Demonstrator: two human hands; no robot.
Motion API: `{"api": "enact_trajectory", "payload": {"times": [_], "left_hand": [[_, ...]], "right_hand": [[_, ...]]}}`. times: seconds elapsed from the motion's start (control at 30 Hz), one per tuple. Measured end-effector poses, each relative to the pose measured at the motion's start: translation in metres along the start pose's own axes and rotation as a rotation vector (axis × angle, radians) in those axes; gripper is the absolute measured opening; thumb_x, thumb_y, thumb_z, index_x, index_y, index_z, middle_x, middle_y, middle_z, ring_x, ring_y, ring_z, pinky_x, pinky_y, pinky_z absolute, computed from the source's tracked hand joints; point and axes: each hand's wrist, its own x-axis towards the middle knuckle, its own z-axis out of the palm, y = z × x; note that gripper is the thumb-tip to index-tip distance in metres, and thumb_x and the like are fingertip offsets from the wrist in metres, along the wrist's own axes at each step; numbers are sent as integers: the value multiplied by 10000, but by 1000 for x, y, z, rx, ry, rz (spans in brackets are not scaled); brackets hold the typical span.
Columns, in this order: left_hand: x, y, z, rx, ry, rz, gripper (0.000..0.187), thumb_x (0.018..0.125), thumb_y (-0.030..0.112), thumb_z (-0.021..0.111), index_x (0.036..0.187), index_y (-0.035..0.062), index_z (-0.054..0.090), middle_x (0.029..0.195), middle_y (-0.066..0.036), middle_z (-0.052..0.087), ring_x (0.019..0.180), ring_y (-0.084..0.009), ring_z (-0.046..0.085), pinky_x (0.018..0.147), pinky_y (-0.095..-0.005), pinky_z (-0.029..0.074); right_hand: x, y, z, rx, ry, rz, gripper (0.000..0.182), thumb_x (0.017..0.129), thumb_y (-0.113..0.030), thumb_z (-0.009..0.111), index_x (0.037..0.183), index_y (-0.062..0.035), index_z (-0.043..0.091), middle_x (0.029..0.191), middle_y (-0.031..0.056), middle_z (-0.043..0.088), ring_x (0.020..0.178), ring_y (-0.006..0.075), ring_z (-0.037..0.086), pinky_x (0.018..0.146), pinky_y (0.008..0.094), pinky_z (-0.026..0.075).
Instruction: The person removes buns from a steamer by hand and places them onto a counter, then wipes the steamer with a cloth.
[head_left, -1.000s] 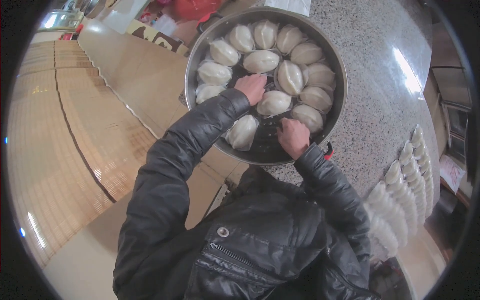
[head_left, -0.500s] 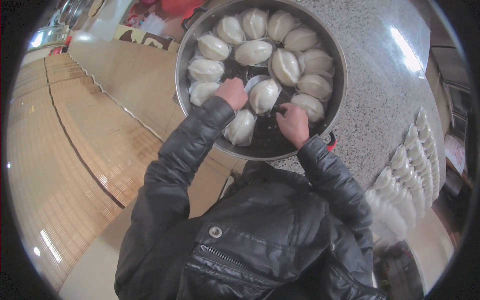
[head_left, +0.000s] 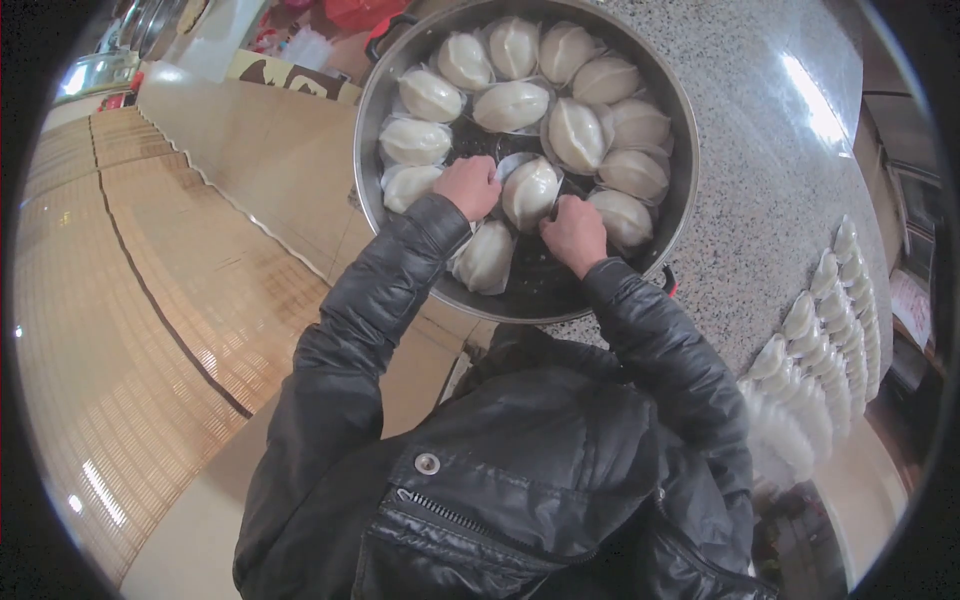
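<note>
Plump white dumplings, each on a paper liner, sit in a large round dark pan (head_left: 376,90). One dumpling (head_left: 531,194) is between my hands near the pan's middle, its liner (head_left: 508,163) sticking out at the upper left. My left hand (head_left: 470,186) is closed at the left edge of that liner, fingertips curled down. My right hand (head_left: 575,235) is closed at the lower right of the same dumpling; its fingertips are mostly hidden. Below my left hand lies another dumpling (head_left: 485,257), and one (head_left: 622,218) rests right of my right hand.
The pan stands on a speckled stone counter (head_left: 740,150), with red-and-black handles (head_left: 390,35) at its rim. Rows of smaller white dumplings (head_left: 815,340) cover the counter's right side. Slatted mats (head_left: 150,300) lie at the left. A patterned box (head_left: 290,75) is behind the pan.
My right hand has moved slightly left and down, and its fingers have closed beside the middle dumpling. My left hand stays at the liner's left edge.
</note>
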Motion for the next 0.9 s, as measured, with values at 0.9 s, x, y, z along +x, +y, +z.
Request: {"api": "enact_trajectory", "payload": {"times": [0.9], "left_hand": [[-120, 224, -34, -85, 181, 660, 90, 877, 93, 553, 798, 58, 576, 750, -52, 572, 707, -179, 505, 672, -317, 398]], "right_hand": [[-162, 145, -132, 558, 336, -351, 131, 867, -95, 556, 924, -49, 664, 769, 113, 696, 670, 271, 658, 644, 371, 516]]}}
